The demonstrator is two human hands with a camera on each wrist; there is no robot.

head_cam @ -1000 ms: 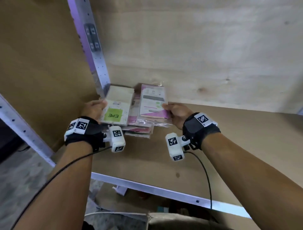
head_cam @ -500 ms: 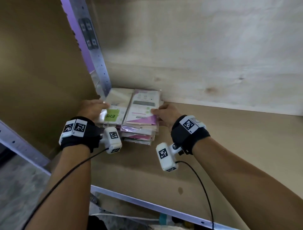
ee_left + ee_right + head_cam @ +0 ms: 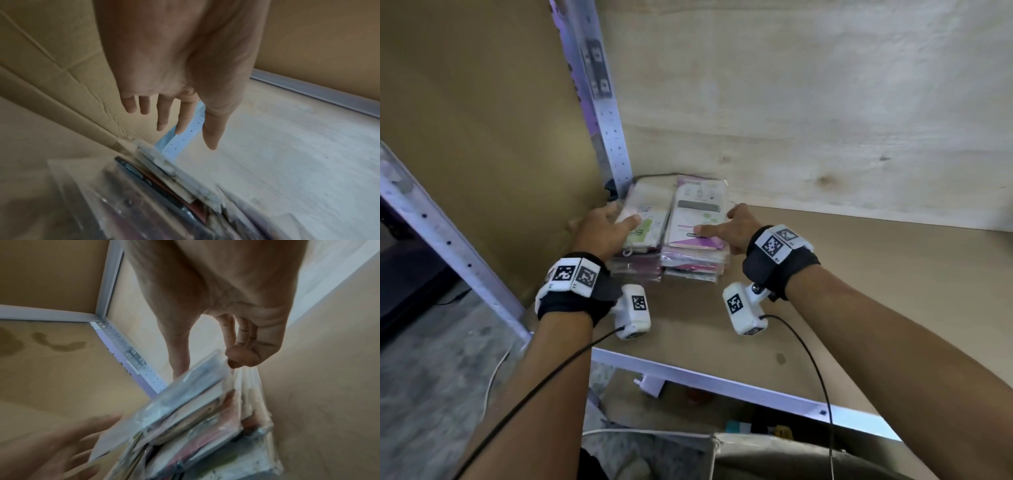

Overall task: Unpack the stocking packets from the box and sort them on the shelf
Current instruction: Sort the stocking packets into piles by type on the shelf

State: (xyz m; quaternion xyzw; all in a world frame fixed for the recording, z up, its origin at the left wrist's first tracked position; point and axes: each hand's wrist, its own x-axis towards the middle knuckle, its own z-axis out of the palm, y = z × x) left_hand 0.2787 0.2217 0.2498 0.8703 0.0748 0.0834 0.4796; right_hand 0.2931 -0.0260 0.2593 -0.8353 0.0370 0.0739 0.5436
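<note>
Two stacks of stocking packets sit side by side in the shelf's back left corner. The left stack [image 3: 645,236] is topped by a cream packet with a green label, the right stack [image 3: 698,209] by a white and pink one. My left hand [image 3: 616,219] hovers at the left stack, thumb over its top packet; in the left wrist view its fingers [image 3: 162,120] are straight and hold nothing above the packets [image 3: 164,186]. My right hand [image 3: 719,222] holds the right stack's top packet [image 3: 195,386], thumb on top and fingers [image 3: 242,353] curled at its right edge.
The brown shelf board [image 3: 859,274] stretches to the right of the stacks. A perforated metal post [image 3: 606,113] stands in the corner, with a cardboard side wall [image 3: 465,120] and a plywood back wall [image 3: 825,120]. The front metal rail [image 3: 722,380] runs below my wrists.
The two stacks now stand squared and close together, nearer the corner. My left hand has let go of the green-label packet and its fingers have straightened. My right thumb now lies on the pink packet.
</note>
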